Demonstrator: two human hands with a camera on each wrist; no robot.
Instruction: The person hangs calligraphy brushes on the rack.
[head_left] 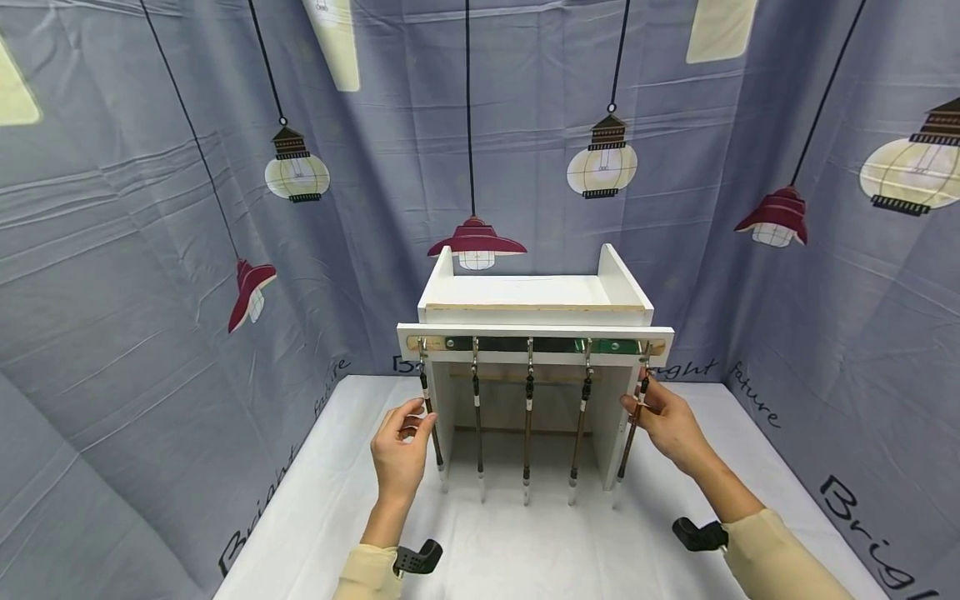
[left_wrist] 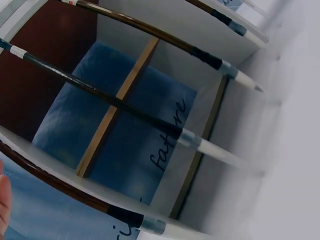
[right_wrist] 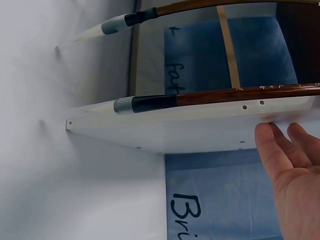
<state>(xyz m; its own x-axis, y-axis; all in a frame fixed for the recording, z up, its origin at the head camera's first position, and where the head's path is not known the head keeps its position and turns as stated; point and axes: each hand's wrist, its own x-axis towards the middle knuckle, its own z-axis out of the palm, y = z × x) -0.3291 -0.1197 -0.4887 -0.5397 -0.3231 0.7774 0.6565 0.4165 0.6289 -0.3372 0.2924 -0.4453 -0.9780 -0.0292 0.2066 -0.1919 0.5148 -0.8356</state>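
A white wooden rack (head_left: 536, 317) stands on the table, with several calligraphy brushes hanging tip-down from hooks on its front rail. My left hand (head_left: 400, 454) is raised at the leftmost brush (head_left: 435, 435), thumb and fingers loosely bent. Only a fingertip (left_wrist: 4, 202) of it enters the left wrist view, a small gap from the shaft. On the other side, my right hand (head_left: 672, 427) is beside the rightmost brush (right_wrist: 210, 98). In the right wrist view its fingertips reach the outer face of the rack's side panel (right_wrist: 200, 131), below that brush rather than around it.
The middle brush (head_left: 528, 425) hangs before the rack's open lower bay. A dark strip (head_left: 502, 343) carrying the hooks runs along the rail. White cloth covers the table (head_left: 525, 558). Grey-blue curtains (head_left: 525, 125) printed with lamps enclose the back and sides.
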